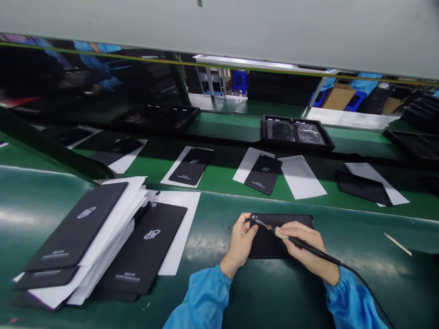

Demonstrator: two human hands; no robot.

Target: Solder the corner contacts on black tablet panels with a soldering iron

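Note:
A black tablet back cover (267, 244) lies on the green bench in front of me, its inner side facing up. My left hand (243, 240) grips its upper left corner between thumb and fingers. In my right hand (307, 244) is a soldering iron (298, 242), held like a pen, with its cable running off to the lower right. The iron's metal tip reaches a small round part (254, 217) at the cover's upper left corner; whether it touches cannot be made out. Blue sleeves cover both forearms.
To the left, black covers (78, 224) are stacked with white sheets between them. Beyond the bench runs a green belt (222, 183) carrying covers and paper sheets (302, 176). Black trays (297, 132) sit farther back. A thin pale stick (397, 243) lies at right. A shelf hangs overhead.

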